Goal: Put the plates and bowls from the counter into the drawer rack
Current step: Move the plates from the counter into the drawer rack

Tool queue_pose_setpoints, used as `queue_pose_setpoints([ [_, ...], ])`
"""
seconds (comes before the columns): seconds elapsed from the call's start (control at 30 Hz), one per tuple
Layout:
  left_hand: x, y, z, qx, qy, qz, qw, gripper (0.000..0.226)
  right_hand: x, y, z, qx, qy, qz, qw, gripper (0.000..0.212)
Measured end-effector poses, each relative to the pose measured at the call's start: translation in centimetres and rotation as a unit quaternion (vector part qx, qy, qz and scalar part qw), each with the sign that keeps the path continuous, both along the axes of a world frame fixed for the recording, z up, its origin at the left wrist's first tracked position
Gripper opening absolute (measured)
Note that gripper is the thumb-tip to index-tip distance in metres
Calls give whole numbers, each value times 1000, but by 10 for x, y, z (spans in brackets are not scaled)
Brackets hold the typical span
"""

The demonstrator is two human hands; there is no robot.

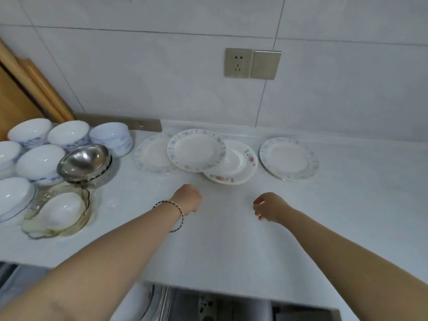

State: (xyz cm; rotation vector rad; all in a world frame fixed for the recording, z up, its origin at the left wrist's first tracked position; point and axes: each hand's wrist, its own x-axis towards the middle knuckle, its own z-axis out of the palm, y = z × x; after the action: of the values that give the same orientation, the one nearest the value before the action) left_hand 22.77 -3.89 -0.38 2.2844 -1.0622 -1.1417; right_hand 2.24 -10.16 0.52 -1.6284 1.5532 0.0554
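Hands reach over the white counter (231,239): left hand (188,198) and right hand (269,207) loosely curled, holding nothing. Overlapping plates (195,150) lie just beyond, bowls (40,164) at left. Tugging the bottom plate could probably slide the upper ones off.

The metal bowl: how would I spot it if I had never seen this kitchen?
Start at the white counter and look to its left end, where a cluster of white bowls with blue patterns sits upside down. The metal bowl lies at the right edge of that cluster, tilted, just behind a clear glass dish. It is the only shiny silver piece among them.
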Motion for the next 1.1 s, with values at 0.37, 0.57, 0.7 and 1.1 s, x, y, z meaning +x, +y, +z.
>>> queue_pose_setpoints([
  [0.37, 118, -151, -36, 55, -35, 214, 975, 57, 128, -157, -39, 2, -20, -34, 999, 40],
  [0.57, 159, -186, -80, 49, -18, 240, 969, 39, 170, -195, -83, 56, -55, -122, 989, 44],
  [0.7, 168, -189, -100, 4, 21, 285, 958, 35, 176, -202, -99, 59, -79, -156, 983, 35],
  [1.1, 88, -113, -38, -34, 115, 188, 975, 16, 82, -131, -58, -10, -132, -199, 971, 18],
])
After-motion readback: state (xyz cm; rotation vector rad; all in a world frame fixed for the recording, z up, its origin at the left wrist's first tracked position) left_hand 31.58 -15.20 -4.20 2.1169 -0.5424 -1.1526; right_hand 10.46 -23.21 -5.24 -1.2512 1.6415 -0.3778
